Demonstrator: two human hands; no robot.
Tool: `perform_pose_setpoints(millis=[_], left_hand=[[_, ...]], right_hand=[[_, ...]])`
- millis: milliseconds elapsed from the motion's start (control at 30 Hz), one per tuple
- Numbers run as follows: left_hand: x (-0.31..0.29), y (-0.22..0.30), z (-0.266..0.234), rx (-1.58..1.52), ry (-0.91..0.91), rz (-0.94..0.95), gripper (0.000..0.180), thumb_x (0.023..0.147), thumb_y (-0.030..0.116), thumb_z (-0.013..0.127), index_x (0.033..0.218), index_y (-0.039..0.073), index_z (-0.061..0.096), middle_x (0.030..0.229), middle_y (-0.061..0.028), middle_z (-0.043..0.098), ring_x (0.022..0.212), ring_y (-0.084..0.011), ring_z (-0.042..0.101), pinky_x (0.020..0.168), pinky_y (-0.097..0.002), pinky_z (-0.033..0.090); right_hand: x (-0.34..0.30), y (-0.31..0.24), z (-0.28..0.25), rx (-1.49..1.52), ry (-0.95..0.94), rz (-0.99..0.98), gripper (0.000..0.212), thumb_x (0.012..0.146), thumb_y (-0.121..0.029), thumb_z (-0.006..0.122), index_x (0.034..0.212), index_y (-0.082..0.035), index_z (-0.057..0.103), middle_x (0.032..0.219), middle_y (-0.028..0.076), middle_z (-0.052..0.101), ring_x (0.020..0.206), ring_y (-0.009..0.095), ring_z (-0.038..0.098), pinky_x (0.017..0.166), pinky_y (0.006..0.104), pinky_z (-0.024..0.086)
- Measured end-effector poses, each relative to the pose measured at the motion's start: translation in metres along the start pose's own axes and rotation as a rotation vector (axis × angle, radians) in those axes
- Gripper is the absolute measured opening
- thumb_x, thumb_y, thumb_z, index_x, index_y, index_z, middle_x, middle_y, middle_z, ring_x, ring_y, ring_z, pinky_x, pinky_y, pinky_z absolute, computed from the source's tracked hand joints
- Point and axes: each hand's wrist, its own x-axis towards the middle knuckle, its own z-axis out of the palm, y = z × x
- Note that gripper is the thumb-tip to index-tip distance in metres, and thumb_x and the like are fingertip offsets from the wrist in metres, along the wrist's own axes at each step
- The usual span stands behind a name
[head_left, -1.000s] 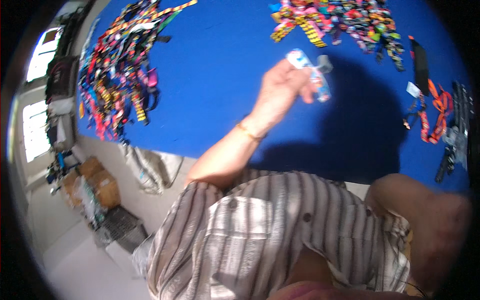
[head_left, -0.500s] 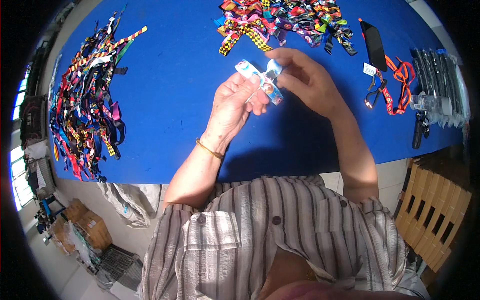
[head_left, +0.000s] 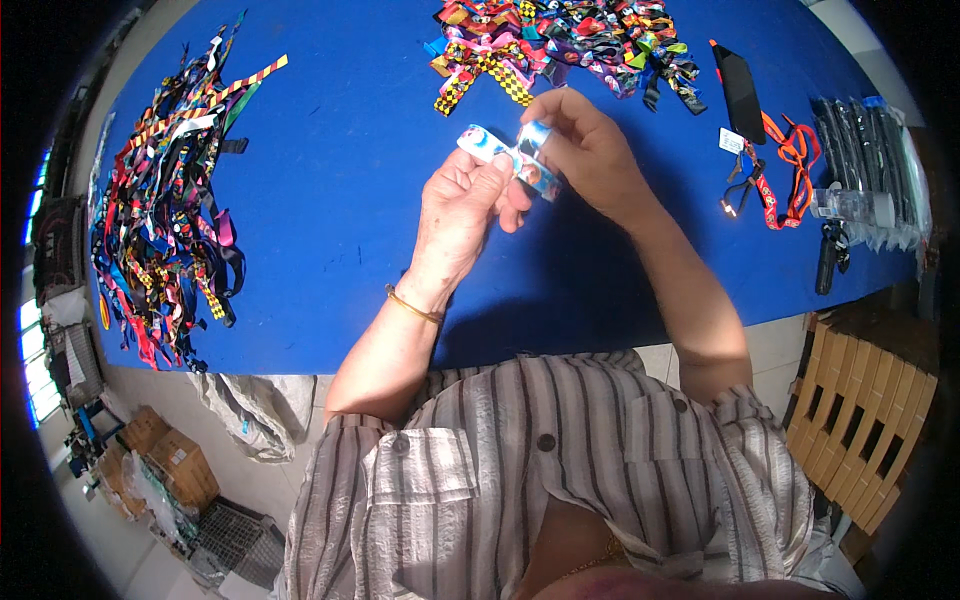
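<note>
Both hands meet over the blue table (head_left: 350,200), pinching a short light-blue patterned ribbon (head_left: 488,147) folded into a bow shape. My left hand (head_left: 465,205) holds the ribbon's left loop between thumb and fingers. My right hand (head_left: 590,145) grips its right end, fingers curled over the fold. A thin gold bangle sits on my left wrist. Just beyond my hands lies a heap of finished colourful bows (head_left: 560,40).
A large pile of loose colourful ribbon strips (head_left: 165,230) covers the table's left side. At the right lie a black flat case (head_left: 742,85), an orange lanyard (head_left: 785,165) and dark packets (head_left: 865,150). A wooden pallet (head_left: 865,420) stands at right; cardboard boxes (head_left: 165,460) sit on the floor at lower left.
A second ago only my left hand held the ribbon. My right hand came up and took its other end, and both now work it together.
</note>
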Motion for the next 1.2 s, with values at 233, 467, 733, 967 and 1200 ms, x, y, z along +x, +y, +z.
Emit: perform_pose_setpoints(millis=[233, 467, 733, 967, 1200], left_hand=[[-0.002, -0.001, 0.0, 0.087, 0.044, 0.071, 0.017, 0.102, 0.014, 0.046, 0.105, -0.001, 0.052, 0.085, -0.0129, 0.066, 0.06, -0.013, 0.058, 0.059, -0.0242, 0.049], [0.006, 0.003, -0.002, -0.001, 0.014, 0.069, 0.031, 0.102, 0.029, 0.044, 0.101, 0.0, 0.054, 0.09, -0.0189, 0.068, 0.066, -0.0194, 0.062, 0.065, -0.03, 0.051], [0.007, 0.006, -0.008, 0.017, 0.057, 0.031, 0.027, 0.1, 0.019, 0.047, 0.109, -0.005, 0.057, 0.093, -0.0183, 0.069, 0.077, -0.023, 0.069, 0.067, -0.0295, 0.057], [0.0, -0.005, -0.01, 0.408, 0.068, 0.084, 0.015, 0.097, 0.016, 0.057, 0.101, 0.004, 0.066, 0.087, 0.0026, 0.066, 0.077, -0.0041, 0.057, 0.065, -0.0217, 0.047], [-0.015, 0.032, 0.02, 0.685, 0.233, 0.142, 0.014, 0.096, 0.016, 0.055, 0.091, 0.003, 0.056, 0.069, -0.003, 0.06, 0.058, -0.0072, 0.055, 0.052, -0.0273, 0.045]], right_hand=[[-0.007, 0.005, 0.017, -0.079, 0.251, -0.012, 0.011, 0.097, -0.009, 0.049, 0.101, -0.003, 0.057, 0.084, 0.002, 0.06, 0.07, 0.005, 0.055, 0.057, 0.0215, 0.045], [-0.01, 0.009, 0.004, 0.02, 0.221, -0.028, 0.014, 0.097, -0.009, 0.046, 0.101, -0.003, 0.058, 0.082, 0.002, 0.06, 0.072, 0.004, 0.055, 0.059, 0.0212, 0.046], [-0.011, -0.006, 0.0, -0.069, 0.055, -0.056, 0.018, 0.089, -0.002, 0.047, 0.103, -0.002, 0.06, 0.086, 0.002, 0.062, 0.075, 0.006, 0.057, 0.063, 0.0223, 0.047], [-0.023, 0.001, -0.001, -0.152, 0.091, 0.028, 0.016, 0.093, -0.005, 0.053, 0.105, -0.001, 0.062, 0.093, 0.004, 0.063, 0.083, 0.01, 0.058, 0.074, 0.0248, 0.048], [-0.015, 0.008, 0.004, -0.228, 0.145, -0.147, 0.011, 0.096, -0.009, 0.056, 0.104, -0.003, 0.061, 0.079, 0.002, 0.062, 0.066, 0.007, 0.056, 0.06, 0.022, 0.047]])
